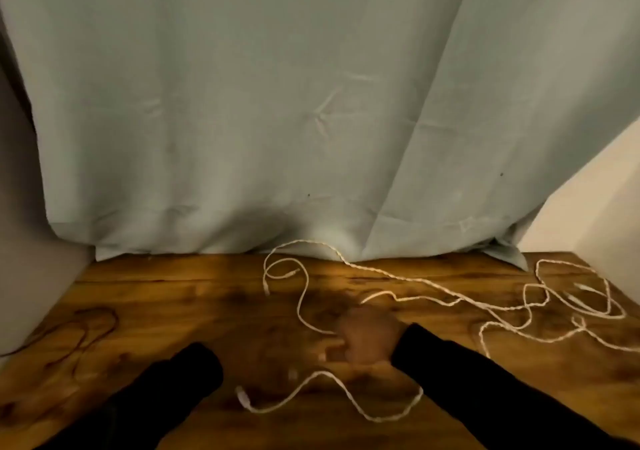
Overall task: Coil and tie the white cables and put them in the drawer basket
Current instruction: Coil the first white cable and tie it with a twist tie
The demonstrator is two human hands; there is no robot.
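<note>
White cables (pixel 415 280) lie loose across bench (pixel 207 297) middle and right edge, uncoiled. Right hand (pixel 367 340) blurred over one strand, likely gathering; grip unclear. Left sleeve (pixel 173 390) hides left hand. Drawer basket unseen.

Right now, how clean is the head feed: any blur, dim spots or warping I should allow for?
Head view: the right hand is motion-smeared, fingers unreadable; the left sleeve ends in blur, no hand discernible. Warm, dim light pools mid-table; the corners fall dark. The white cables stay legible. Wide-angle warp bows the curtain edges.
</note>
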